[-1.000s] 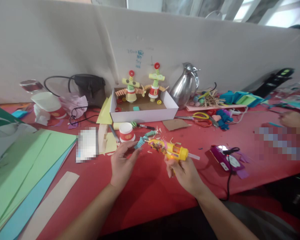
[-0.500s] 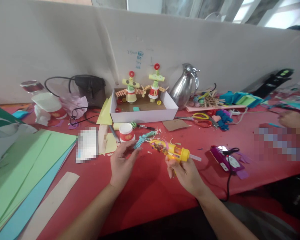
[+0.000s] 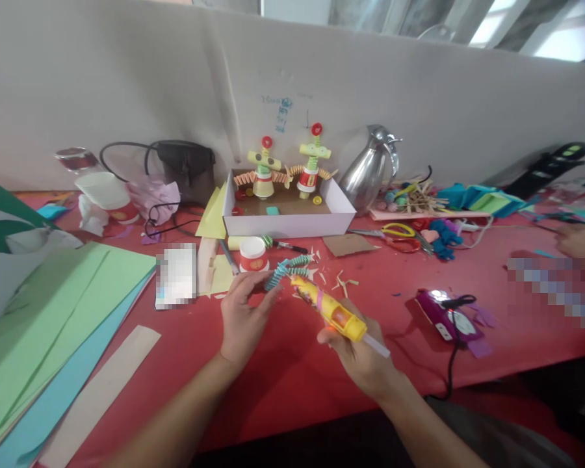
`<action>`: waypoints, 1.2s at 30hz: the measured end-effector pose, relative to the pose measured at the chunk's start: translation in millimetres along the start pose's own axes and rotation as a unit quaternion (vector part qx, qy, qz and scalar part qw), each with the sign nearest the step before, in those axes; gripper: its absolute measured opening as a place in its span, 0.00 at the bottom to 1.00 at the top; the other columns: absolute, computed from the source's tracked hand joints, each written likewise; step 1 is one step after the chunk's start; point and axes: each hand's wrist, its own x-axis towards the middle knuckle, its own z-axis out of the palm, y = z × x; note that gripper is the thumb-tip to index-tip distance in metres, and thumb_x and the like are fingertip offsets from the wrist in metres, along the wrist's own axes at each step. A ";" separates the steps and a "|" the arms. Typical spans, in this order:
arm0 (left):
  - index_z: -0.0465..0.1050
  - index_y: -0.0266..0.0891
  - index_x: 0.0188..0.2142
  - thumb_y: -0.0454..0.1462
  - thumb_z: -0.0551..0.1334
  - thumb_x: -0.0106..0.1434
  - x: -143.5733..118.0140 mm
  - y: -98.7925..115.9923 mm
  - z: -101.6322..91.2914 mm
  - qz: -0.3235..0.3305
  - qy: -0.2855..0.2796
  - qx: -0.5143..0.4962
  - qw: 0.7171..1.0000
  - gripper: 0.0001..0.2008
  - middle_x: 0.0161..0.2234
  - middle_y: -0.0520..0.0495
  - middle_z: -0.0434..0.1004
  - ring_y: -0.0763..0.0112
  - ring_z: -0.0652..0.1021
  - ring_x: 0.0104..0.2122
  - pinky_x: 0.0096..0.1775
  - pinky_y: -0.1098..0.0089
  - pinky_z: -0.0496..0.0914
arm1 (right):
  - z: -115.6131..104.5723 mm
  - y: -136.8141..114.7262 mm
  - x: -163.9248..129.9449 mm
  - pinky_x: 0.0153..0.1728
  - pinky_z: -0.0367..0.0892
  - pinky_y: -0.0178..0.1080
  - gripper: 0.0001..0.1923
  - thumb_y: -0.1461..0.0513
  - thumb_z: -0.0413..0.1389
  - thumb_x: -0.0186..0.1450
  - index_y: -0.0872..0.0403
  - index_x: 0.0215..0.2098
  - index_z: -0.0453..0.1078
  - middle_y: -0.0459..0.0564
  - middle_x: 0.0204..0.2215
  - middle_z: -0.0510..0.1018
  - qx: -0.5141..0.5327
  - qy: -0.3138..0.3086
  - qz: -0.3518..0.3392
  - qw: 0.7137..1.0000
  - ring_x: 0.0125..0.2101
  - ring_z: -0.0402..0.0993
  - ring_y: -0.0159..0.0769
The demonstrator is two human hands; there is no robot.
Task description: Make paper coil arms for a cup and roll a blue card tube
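My right hand (image 3: 358, 354) grips a yellow hot glue gun (image 3: 329, 307) with a white glue stick jutting out behind; its nozzle points up-left, close to a folded teal and green paper spring (image 3: 286, 268). My left hand (image 3: 244, 313) pinches the near end of that spring just above the red table (image 3: 283, 364). A small red and white paper cup (image 3: 253, 254) stands just beyond my left hand.
A white box (image 3: 287, 218) holds two paper-cup figures. Behind are a steel jug (image 3: 373, 170) and a black bag (image 3: 185, 170). Green and blue paper sheets (image 3: 53, 325) lie left, scissors (image 3: 394, 234) and a purple power strip (image 3: 448, 318) right. Another person's hand (image 3: 578, 239) shows far right.
The glue gun has tilted, its nozzle swinging up toward the paper spring and its back end dropping. My left hand stays pinched on the spring. The camera shifted slightly.
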 end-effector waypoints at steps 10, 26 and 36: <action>0.78 0.43 0.42 0.38 0.66 0.61 -1.9 2.3 -0.9 0.035 0.002 0.026 0.999 0.09 0.38 0.47 0.77 0.71 0.77 0.35 0.39 0.69 0.75 | 6.5 3.2 -1.4 0.22 0.60 0.34 0.17 0.47 0.53 0.69 0.52 0.36 0.71 0.46 0.26 0.74 -0.029 -0.002 -0.001 1.000 0.21 0.69 0.30; 0.76 0.44 0.42 0.35 0.65 0.62 -3.0 0.5 -0.6 0.038 0.003 0.016 0.999 0.08 0.41 0.49 0.80 0.68 0.79 0.40 0.43 0.67 0.74 | 6.2 3.8 1.6 0.20 0.61 0.34 0.24 0.43 0.50 0.68 0.52 0.29 0.71 0.47 0.23 0.74 -0.020 -0.014 0.046 0.999 0.19 0.71 0.31; 0.76 0.44 0.42 0.35 0.65 0.61 -3.9 -3.4 0.5 0.010 0.007 0.022 1.000 0.09 0.37 0.52 0.81 0.71 0.79 0.36 0.42 0.69 0.73 | 6.7 3.0 4.8 0.19 0.61 0.33 0.28 0.41 0.47 0.68 0.52 0.23 0.67 0.43 0.13 0.68 -0.020 -0.012 0.068 0.997 0.16 0.68 0.31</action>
